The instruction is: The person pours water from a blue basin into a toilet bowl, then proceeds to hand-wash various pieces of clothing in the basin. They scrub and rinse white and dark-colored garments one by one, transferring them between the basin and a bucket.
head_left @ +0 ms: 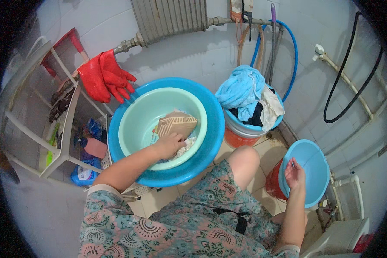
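My left hand point(170, 145) reaches into a mint-green basin point(131, 105), its fingers curled on a tan cloth point(176, 124) with cream stripes. Paler patterned fabric point(185, 147) lies bunched beside the fingers. The mint basin sits inside a larger blue basin point(216, 129). Over the near-left rim of a light-blue tub point(320, 172) is my right hand point(294, 174), palm up with fingers curled together. What is between those fingers, if anything, is too small to make out. A red bucket point(274, 182) shows beneath the light-blue tub.
A bucket point(241, 139) at the back holds a blue towel point(244, 88) plus white and black cloths. Red rubber gloves point(105, 77) hang over a white rack point(66, 133) with bottles at left. A radiator point(170, 21) and pipes run along the walls.
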The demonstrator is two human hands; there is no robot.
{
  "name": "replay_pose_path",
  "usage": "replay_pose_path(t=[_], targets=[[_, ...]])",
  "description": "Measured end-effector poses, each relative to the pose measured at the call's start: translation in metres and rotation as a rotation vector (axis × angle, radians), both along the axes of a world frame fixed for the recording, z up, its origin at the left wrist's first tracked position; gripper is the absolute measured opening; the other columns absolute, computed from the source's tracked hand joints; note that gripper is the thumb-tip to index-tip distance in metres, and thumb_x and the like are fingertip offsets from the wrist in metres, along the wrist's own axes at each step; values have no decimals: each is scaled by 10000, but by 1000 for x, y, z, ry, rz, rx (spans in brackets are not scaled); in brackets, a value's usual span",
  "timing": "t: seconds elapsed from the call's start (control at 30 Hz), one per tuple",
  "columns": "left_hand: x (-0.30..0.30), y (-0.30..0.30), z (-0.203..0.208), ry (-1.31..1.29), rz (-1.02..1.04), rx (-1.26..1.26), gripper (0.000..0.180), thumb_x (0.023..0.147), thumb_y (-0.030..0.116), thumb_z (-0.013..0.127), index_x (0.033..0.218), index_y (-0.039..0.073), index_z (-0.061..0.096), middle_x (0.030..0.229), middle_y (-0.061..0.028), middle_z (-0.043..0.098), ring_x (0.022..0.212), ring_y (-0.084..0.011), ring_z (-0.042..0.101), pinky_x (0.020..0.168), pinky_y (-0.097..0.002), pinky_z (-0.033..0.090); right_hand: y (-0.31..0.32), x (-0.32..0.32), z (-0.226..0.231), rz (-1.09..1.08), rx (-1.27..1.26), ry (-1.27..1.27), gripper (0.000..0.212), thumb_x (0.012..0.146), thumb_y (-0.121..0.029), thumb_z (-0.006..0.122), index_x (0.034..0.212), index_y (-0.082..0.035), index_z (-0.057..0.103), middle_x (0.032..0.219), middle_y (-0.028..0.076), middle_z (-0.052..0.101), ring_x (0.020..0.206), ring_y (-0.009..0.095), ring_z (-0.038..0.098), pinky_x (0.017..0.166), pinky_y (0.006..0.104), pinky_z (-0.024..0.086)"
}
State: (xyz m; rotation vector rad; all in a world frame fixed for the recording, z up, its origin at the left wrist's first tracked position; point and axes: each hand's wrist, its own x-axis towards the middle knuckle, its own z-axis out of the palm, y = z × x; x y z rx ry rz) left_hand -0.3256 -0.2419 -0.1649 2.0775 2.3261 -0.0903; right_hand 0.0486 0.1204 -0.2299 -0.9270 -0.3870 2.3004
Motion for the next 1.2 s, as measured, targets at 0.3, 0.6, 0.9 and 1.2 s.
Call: replay_pose_path(t=[0.3, 0.6, 0.9, 1.2], targets=[[-51, -6, 59, -1642, 617, 746, 337, 845, 223, 433, 1119, 42, 509, 1093, -127, 559, 997, -271, 554, 891, -395, 433, 2, 22, 0, 1, 23, -2, 77, 861, -126, 550, 843, -52, 555, 743, 23, 615, 617, 124, 588, 514, 234, 493], [83, 154, 162, -2240, 54, 552, 422, 840, 186, 381, 1206, -19, 431, 1212, -194, 494, 1126, -303, 490, 999, -435, 353, -12, 29, 27, 148, 170, 61, 303, 887, -202, 507, 1147, -51, 477, 1065, 125, 560, 905, 237, 584, 710, 306, 516], [245, 356, 15, -1872, 215, 347, 364, 840, 113, 491, 1185, 16, 422, 1175, -110, 509, 1096, -195, 466, 947, -336, 363, 12, 81, 38, -153, 266, -187, 473, 932, -360, 379, 1316, -85, 348, 1316, 96, 415, 1236, 282, 340, 1016, 449, 267], [282, 400, -66, -2020, 495, 40, 414, 832, 98, 484, 1232, 36, 397, 1192, -101, 435, 1078, -211, 444, 916, -357, 377, 73, 148, -55, -331, 196, -715, 585, 827, -259, 541, 1342, -89, 324, 1313, 124, 388, 1229, 247, 312, 998, 390, 239]])
